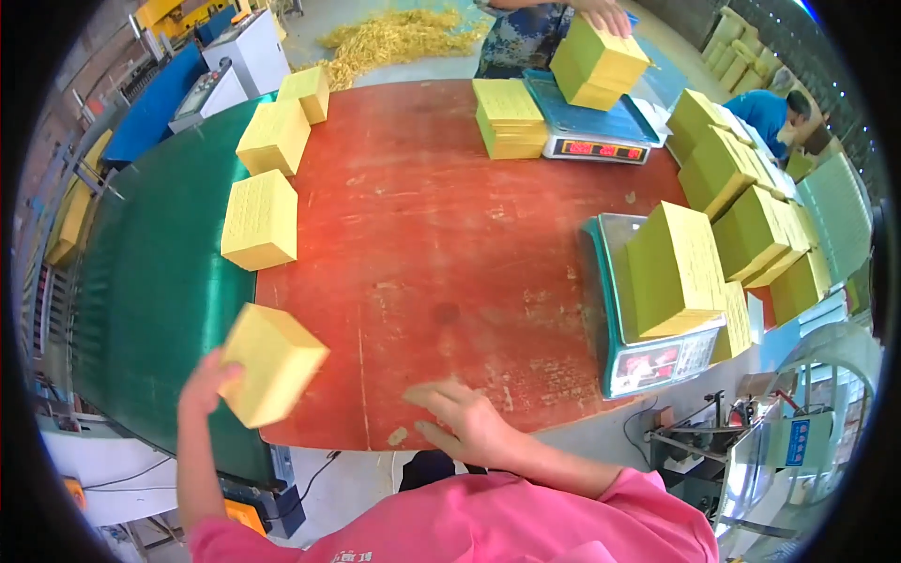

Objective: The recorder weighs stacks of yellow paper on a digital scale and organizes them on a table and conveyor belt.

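Note:
My left hand (204,383) grips the left side of a block-shaped stack of yellow paper (274,364). The stack sits tilted over the line where the green belt (150,310) meets the red tabletop (441,263). To its right, my right hand (457,418) hovers at the table's near edge, palm down. Its fingers point left with the thumb apart, and nothing is in them. Farther along the belt's edge stand more stacks, the closest being a yellow paper stack (260,221). On the right, a weighing scale (610,310) carries another tall paper stack (671,272).
Across the table a co-worker's hand (603,17) rests on a yellow stack (597,66) on a second scale (601,148). Beside it stands a lower stack (510,117). Several stacks (718,174) line the right edge. Another person in blue (762,120) bends at far right.

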A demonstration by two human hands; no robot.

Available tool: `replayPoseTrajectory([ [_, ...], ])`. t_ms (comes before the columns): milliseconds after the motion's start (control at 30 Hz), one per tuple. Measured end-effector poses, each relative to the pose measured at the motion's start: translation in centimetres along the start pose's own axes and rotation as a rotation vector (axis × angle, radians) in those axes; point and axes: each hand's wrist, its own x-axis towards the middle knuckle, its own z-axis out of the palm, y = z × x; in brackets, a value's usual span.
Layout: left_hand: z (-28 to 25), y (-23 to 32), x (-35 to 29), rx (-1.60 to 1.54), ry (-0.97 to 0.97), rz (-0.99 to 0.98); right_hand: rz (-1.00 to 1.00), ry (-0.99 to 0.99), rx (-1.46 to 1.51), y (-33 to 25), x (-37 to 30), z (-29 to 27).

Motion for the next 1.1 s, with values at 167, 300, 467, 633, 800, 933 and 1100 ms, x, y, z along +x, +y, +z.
replayPoseTrajectory([
  [167, 18.7, 4.1, -0.4, 0.436, -0.377, 0.025, -0.250, 0.131, -0.309, 0.7, 0.6, -5.0],
  [300, 31.5, 5.5, -0.7, 0.385, -0.348, 0.344, 0.014, -0.150, -0.388, 3.8, -3.2, -9.1],
  [467, 38.5, -1.1, -7.4, -0.186, 0.403, 0.397, 0.279, -0.248, -0.380, 4.3, -9.0, -14.0],
  [633, 46.8, -5.4, -15.2, -0.704, 0.383, 0.031, 0.331, -0.138, -0.302, 4.2, -12.2, -13.9],
  [800, 47.8, -5.7, -14.6, -0.927, -0.002, 0.073, 0.368, -0.185, -0.272, 4.0, -13.7, -13.8],
  [933, 47.3, -5.7, -15.5, -0.591, 0.020, 0.088, 0.404, -0.226, -0.228, 3.5, -15.2, -14.5],
  [1100, 45.9, -3.3, -16.7, -0.668, -0.007, 0.061, 0.543, -0.020, 0.278, 5.9, -18.2, -17.2],
])
